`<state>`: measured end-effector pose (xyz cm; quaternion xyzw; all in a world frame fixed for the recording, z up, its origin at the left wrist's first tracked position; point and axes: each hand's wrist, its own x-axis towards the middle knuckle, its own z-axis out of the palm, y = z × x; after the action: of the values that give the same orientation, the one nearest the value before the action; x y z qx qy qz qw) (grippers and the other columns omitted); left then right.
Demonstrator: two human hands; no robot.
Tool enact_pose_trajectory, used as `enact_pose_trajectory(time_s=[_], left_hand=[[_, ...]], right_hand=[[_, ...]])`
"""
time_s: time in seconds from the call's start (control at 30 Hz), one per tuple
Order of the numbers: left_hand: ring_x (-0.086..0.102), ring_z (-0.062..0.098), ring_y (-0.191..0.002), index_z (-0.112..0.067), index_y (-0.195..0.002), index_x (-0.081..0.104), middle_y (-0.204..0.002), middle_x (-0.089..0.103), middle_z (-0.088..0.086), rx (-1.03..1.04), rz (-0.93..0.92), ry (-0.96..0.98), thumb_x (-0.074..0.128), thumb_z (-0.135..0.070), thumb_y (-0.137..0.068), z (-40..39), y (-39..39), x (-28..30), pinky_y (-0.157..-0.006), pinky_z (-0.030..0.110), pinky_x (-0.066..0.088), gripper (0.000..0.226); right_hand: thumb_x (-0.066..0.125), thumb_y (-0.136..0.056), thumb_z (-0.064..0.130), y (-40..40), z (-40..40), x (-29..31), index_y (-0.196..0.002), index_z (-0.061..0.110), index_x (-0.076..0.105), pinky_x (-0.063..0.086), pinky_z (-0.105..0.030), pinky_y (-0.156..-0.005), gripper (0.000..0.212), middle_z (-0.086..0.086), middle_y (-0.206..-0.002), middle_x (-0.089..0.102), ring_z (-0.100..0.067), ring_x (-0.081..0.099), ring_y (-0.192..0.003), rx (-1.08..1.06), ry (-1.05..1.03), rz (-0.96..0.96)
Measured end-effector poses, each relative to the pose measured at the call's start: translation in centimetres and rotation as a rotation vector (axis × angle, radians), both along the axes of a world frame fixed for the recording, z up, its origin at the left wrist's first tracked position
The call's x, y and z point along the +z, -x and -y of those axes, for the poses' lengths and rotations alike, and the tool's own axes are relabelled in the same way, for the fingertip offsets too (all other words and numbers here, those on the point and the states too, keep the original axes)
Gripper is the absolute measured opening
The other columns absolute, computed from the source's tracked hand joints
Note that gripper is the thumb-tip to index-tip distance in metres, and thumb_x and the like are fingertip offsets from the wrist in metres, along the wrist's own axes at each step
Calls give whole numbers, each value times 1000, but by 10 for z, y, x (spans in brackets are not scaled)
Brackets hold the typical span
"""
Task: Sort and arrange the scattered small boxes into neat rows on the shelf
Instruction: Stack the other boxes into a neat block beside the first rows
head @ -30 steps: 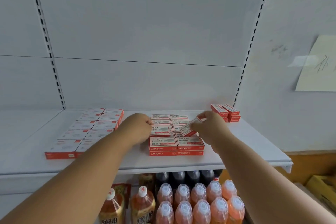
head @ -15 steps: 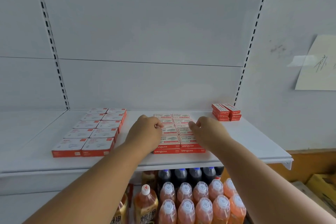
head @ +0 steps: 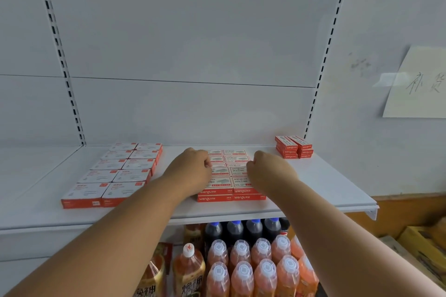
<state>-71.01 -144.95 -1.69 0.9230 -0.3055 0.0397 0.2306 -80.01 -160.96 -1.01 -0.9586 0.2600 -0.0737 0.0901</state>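
On the white shelf [head: 321,190] a middle block of small red-and-white boxes [head: 218,184] lies two wide, several deep and stacked two high at the front. My left hand [head: 190,169] is at the block's left side and my right hand [head: 268,170] at its right side. Both have curled fingers touching the boxes about halfway back, and neither lifts a box. A flat block of larger white-topped boxes [head: 120,176] lies in two rows to the left. A small stack of red boxes [head: 293,148] stands at the back right.
Below the shelf stand orange drink bottles [head: 241,272] with dark bottles [head: 241,229] behind them. A paper note [head: 420,84] hangs on the right wall. Yellow cartons [head: 422,246] sit low at the right. The shelf's back panel is bare.
A second ago my right hand held a tilted box above the middle block. That box now lies flat in the block, and both hands have closed in against its sides.
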Motion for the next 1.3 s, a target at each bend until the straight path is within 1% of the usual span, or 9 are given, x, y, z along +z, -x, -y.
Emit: enact_pose_trajectory(time_s=[0.1, 0.23, 0.63, 0.77, 0.87, 0.93, 1.03, 1.17, 1.3], left_hand=[[62, 18, -88, -21, -103, 61, -109, 53, 2, 23, 78, -54, 55, -28, -95, 6, 4, 14, -70, 24, 53, 12], [58, 17, -86, -23, -104, 61, -105, 50, -1, -36, 160, -46, 52, -28, -94, 29, 15, 27, -73, 28, 52, 14], [60, 22, -101, -21, -109, 65, -113, 65, 1, -113, -79, -25, 54, -22, -91, 171, 30, 41, -89, 35, 52, 21], [65, 30, -85, -8, -107, 66, -106, 69, 16, 2, -153, -53, 50, -22, -92, 220, 21, 38, -59, 28, 44, 26], [63, 33, -83, -6, -91, 62, -101, 68, 18, 86, -186, -65, 51, -30, -93, 246, 12, 28, -50, 27, 31, 27], [65, 31, -94, -10, -89, 61, -102, 68, 16, 136, -211, -74, 54, -35, -94, 258, 9, 23, -55, 28, 33, 26], [60, 28, -80, -11, -87, 64, -90, 65, 15, 212, -290, -3, 60, -30, -91, 266, 12, 24, -52, 27, 32, 20], [58, 26, -68, -10, -73, 64, -72, 62, 9, 298, -310, 154, 63, -16, -84, 263, 14, 23, -53, 26, 33, 13], [66, 22, -80, -16, -108, 73, -94, 73, 7, 292, -328, 427, 57, -3, -87, 255, 19, 24, -67, 29, 49, 30]], right_hand=[[48, -94, 16, 3, 7, 1, -121, 8, 55, 54, -41, -81, 29, 0, -83, 39, -24, 53, -88, 54, 25, 50], [38, -94, 24, 12, 33, 6, -93, 12, 54, 46, -32, -65, 21, -2, -81, 53, -23, 53, -75, -19, -35, 224], [57, -89, 29, 17, 174, 8, -103, 22, 61, 44, -28, -69, 17, -2, -103, 64, -23, 59, -87, -108, -123, 383], [55, -89, 49, 5, 210, 5, -113, 18, 57, 44, -30, -70, 40, -4, -112, 55, -25, 59, -93, -74, -118, 234], [52, -88, 55, -3, 227, 2, -81, 14, 54, 33, -26, -50, 41, -2, -77, 54, -20, 53, -65, -19, -137, 117], [52, -88, 49, -7, 236, 0, -72, 14, 50, 27, -26, -46, 39, -1, -64, 48, -17, 45, -55, 11, -212, 112], [54, -85, 40, -8, 245, -1, -69, 14, 47, 27, -25, -45, 32, 0, -61, 46, -18, 41, -50, 45, -324, 147], [58, -82, 27, -8, 254, -6, -93, 17, 52, 40, -26, -50, 17, 2, -78, 61, -17, 59, -65, 87, -495, 298], [53, -86, 14, -4, 252, -6, -98, 19, 51, 48, -29, -52, 13, -1, -90, 65, -16, 63, -71, 62, -828, 507]])
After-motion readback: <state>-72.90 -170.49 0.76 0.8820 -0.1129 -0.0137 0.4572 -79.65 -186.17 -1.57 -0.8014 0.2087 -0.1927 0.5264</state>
